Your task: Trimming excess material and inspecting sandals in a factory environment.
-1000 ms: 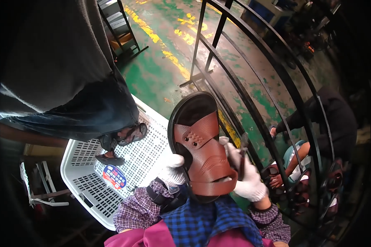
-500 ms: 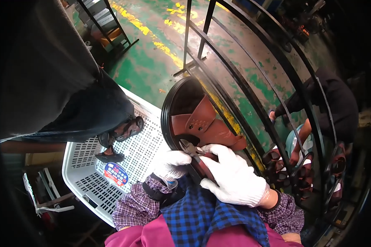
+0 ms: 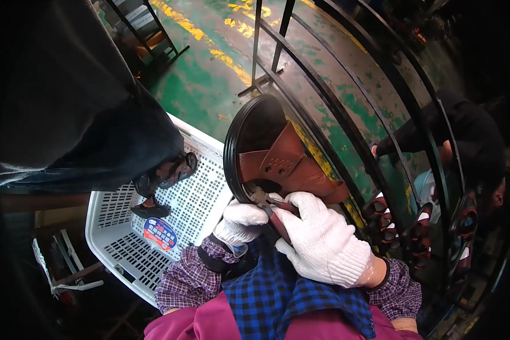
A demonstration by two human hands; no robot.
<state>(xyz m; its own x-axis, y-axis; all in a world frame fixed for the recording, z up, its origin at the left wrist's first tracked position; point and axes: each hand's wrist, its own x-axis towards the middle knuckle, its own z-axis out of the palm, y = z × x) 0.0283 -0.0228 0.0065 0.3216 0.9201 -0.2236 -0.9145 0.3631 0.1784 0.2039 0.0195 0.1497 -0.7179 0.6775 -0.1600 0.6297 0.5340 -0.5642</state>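
Right hand [image 3: 323, 241], white glove, closed around pliers [image 3: 266, 205]; plier tips at the shoe's [image 3: 277, 164] brown upper near the sole rim. Left hand [image 3: 239, 222], gloved, grips the shoe from below, held up over the lap. White plastic basket [image 3: 124, 243] just left, on green floor [image 3: 209, 73].

Item count: one brown leather shoe [image 3: 277, 164] with black sole; one pair of pliers [image 3: 272, 209]; two white knit gloves, one per hand; one white perforated plastic basket [image 3: 124, 249]; one round sticker [image 3: 160, 233] inside the basket.
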